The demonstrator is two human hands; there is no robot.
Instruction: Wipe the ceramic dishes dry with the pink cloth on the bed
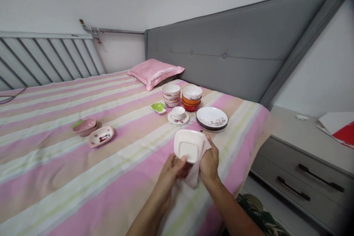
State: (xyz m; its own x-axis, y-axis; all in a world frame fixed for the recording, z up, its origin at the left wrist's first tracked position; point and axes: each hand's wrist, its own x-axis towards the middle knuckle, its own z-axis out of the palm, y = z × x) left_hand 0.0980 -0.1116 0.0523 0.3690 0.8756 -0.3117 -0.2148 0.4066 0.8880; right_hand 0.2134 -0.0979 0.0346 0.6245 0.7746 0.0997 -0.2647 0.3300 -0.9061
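My left hand (176, 167) grips the lower edge of a small white rounded-square dish (188, 143), its thumb pressed on the surface. The dish is tilted, with its underside and foot ring facing me. At its right edge, my right hand (210, 160) is closed around a pale pink cloth (195, 173), which wraps that edge and hangs below. Just beyond the dish lie a stack of small white saucers with little bowls (178, 113) on top, and a stack of plates (212, 117) with brown flower prints.
Stacked white bowls (172, 90) and a stack with orange and red bowls (191, 100) stand behind. A green leaf-shaped dish (158, 108) lies beside them. At left are a spotted dish (101, 136) and pink dishes (85, 125). A pillow (155, 72) and nightstand (306, 136) flank the bed's head.
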